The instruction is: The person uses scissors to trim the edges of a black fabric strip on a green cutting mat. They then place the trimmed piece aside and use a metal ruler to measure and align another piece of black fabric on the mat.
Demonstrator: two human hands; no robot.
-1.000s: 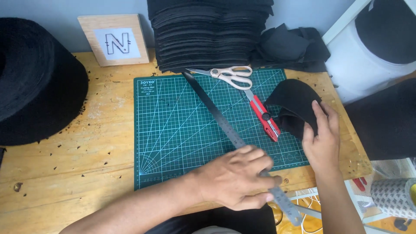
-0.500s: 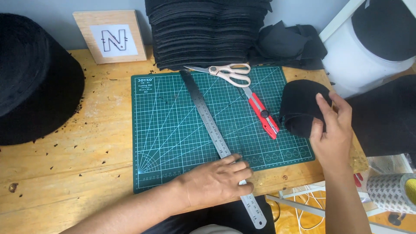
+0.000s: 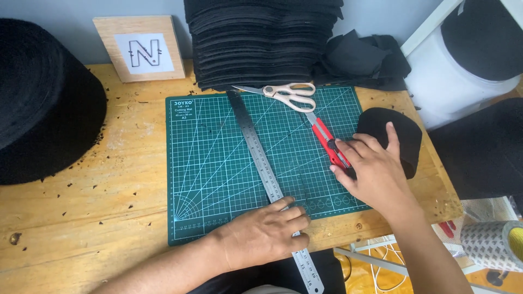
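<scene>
My left hand [image 3: 261,237] presses down on the lower end of a long steel ruler [image 3: 256,141]. The ruler lies slanted across a green cutting mat [image 3: 218,163], and its tip sticks out past the table's front edge. My right hand [image 3: 373,171] curls its fingers over the lower end of a red utility knife [image 3: 325,137] lying on the mat's right side. A rounded black felt piece [image 3: 406,130] lies just right of that hand, partly under the thumb.
Scissors [image 3: 289,95] lie at the mat's top edge, in front of a tall stack of black felt pieces [image 3: 261,43]. A big black felt roll [image 3: 43,103] fills the left of the wooden table [image 3: 109,190]. A wooden sign block [image 3: 141,49] leans at the back, and a white bin [image 3: 457,76] stands right.
The right hand left the black felt piece and moved left onto the red knife. The left hand slid the ruler leftward and toward the front edge.
</scene>
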